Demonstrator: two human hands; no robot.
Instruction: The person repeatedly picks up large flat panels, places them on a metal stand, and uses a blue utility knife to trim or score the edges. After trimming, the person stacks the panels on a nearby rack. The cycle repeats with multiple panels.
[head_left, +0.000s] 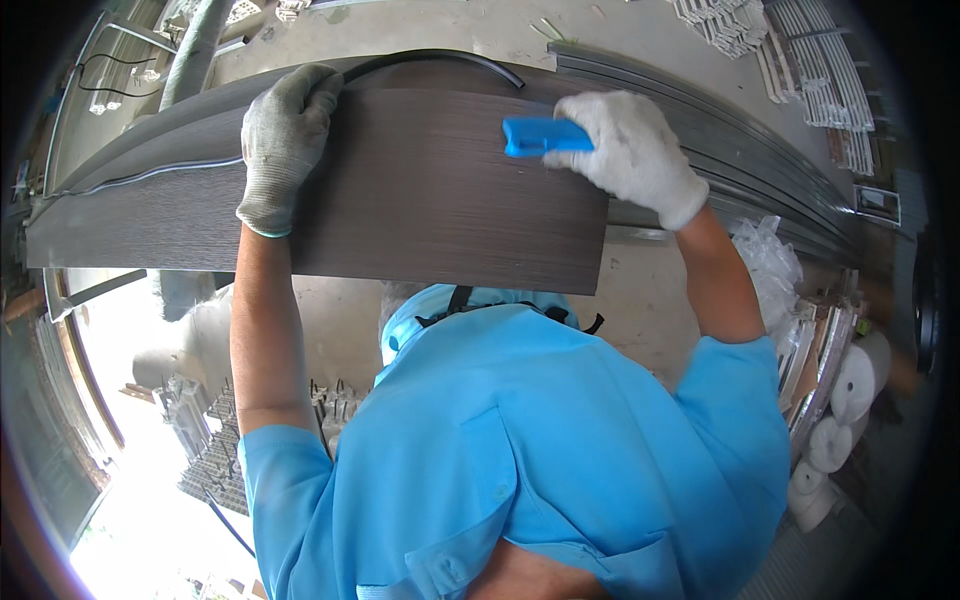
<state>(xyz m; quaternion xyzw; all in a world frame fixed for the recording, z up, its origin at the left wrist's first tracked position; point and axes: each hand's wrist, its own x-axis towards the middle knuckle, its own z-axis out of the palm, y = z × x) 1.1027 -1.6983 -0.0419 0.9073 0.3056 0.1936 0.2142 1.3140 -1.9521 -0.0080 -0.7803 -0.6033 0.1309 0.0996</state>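
A long dark brown wood-grain panel [450, 200] lies across in front of me. My left hand [286, 135], in a grey-white work glove, is closed near the panel's far edge. From its thumb side a black flexible strip [430, 56] curves off to the right, ending loose above the panel. A thin pale strip [165, 168] runs along the panel from the left up to this hand. My right hand [632, 150], gloved too, grips a blue plastic hand tool [540, 137] over the panel's right part. Whether the tool has a blade, I cannot tell.
Long grey profiles [720, 150] lie stacked beyond the panel, toward the right. White rolls [850, 390] and crumpled clear plastic film [770, 265] are at the right. White bundled lengths [825, 70] lie on the floor at far right. A wrapped tube [195, 50] stretches away at upper left.
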